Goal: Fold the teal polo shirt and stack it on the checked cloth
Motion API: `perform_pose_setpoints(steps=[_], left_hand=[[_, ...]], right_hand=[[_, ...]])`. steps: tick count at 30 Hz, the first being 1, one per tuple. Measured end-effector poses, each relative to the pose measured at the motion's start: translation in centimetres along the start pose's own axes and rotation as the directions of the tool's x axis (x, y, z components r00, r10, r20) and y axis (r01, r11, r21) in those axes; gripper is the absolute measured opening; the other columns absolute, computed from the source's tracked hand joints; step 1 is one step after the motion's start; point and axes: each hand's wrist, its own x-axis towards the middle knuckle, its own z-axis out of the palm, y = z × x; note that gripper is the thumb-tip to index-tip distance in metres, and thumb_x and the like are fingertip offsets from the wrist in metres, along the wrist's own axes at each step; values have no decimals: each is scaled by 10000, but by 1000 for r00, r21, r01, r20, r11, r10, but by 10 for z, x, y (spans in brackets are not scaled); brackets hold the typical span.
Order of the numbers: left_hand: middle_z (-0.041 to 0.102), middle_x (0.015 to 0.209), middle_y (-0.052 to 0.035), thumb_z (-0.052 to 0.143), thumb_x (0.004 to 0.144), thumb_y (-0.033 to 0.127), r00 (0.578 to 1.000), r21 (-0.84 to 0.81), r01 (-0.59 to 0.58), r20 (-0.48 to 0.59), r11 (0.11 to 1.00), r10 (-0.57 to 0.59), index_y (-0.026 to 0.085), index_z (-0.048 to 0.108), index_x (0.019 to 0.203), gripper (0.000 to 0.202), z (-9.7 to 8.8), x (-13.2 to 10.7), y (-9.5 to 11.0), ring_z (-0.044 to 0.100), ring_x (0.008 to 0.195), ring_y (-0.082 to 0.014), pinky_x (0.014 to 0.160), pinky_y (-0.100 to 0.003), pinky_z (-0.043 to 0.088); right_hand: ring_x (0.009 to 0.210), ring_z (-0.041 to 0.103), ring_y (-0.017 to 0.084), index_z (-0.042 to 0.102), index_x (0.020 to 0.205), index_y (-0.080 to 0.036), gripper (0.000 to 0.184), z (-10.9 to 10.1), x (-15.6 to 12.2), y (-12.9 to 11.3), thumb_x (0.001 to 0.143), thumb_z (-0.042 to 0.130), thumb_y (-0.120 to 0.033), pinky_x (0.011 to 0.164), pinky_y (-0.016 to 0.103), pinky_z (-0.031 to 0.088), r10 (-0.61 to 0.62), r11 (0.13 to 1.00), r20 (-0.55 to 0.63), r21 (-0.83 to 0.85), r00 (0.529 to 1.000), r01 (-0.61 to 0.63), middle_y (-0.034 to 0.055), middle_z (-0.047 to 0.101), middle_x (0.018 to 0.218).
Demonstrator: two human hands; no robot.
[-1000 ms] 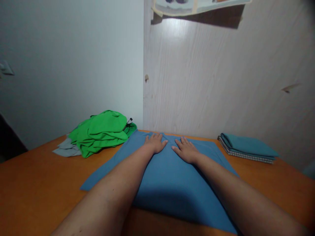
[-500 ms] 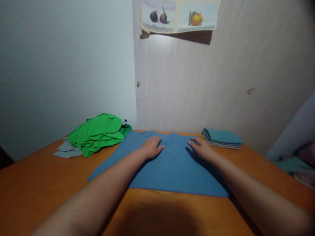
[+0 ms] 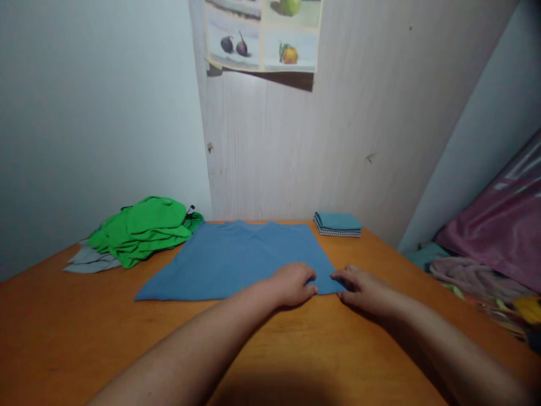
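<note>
A blue cloth (image 3: 236, 262), maybe a garment, lies spread on the orange-brown wooden table (image 3: 279, 338). Small ripples run along its far edge. My left hand (image 3: 296, 283) rests on the cloth close to its front edge, right of the middle, with thumb and fingers apart. At the front right corner is my right hand (image 3: 361, 286), its fingertips at the cloth's edge and its thumb spread away from them. Neither hand visibly grips the fabric.
Left of the cloth sits a crumpled green garment (image 3: 146, 228) over grey fabric (image 3: 91, 259). A folded stack of cloths (image 3: 338, 223), teal on top and checked below, stands at the back right. Behind is a wall with a fruit picture (image 3: 262, 39); pink fabric (image 3: 494, 220) hangs far right.
Both hands have moved from the far part of the blue cloth toward its front right corner. The view has turned to the right, bringing the pink fabric into sight.
</note>
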Motion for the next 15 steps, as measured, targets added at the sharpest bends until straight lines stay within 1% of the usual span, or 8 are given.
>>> perform_pose_setpoints(steps=[2,4,6,8,10,13,15], left_hand=[[694,1126,-131,579,871,495,1000,51,18,-6,999,-18,213,670,1173,422,6,5,13,625,1058,-312,888,-416,499],[682,1153,-138,594,844,557,998,85,55,-24,995,-53,217,649,1193,490,9,11,24,616,1074,-334,893,-443,502],[676,1162,-141,603,820,604,994,111,101,-39,989,-97,219,634,1197,540,9,16,32,618,1070,-341,873,-447,514],[677,1149,-137,601,817,611,988,141,147,-56,979,-141,221,630,1177,532,7,21,39,628,1058,-334,848,-433,527],[680,1141,-128,577,850,556,979,150,198,-72,969,-189,223,633,1146,448,5,25,44,640,1054,-320,855,-420,527],[690,1150,-134,507,917,399,956,58,289,-75,956,-284,211,647,1093,293,3,32,47,652,1069,-309,910,-431,506],[700,1138,-158,483,927,317,937,-22,341,-77,940,-342,189,652,1075,258,0,37,47,657,1071,-316,928,-448,495]], right_hand=[[882,608,215,733,1033,-231,257,4,0,-3,817,597,-265,835,323,460,-3,995,1,-103,1000,3,70,644,961],[868,605,211,711,944,-212,202,8,5,-5,852,534,-245,815,312,451,-13,990,-29,-138,999,8,70,639,923],[861,600,209,683,893,-203,177,11,12,-7,856,512,-232,800,303,443,-34,993,-81,-115,996,25,68,642,895],[844,594,203,658,848,-204,155,14,18,-7,853,505,-226,778,296,437,-55,997,-146,-64,988,46,59,644,866],[829,589,200,642,824,-208,143,18,21,-8,851,503,-229,758,295,432,-70,998,-210,-13,975,69,51,646,847],[847,591,208,644,850,-215,140,25,21,-9,853,511,-262,760,309,430,-74,993,-303,62,950,97,50,660,877],[804,584,207,626,857,-219,135,30,20,-10,854,525,-309,718,312,426,-11,988,-393,138,919,71,44,655,853]])
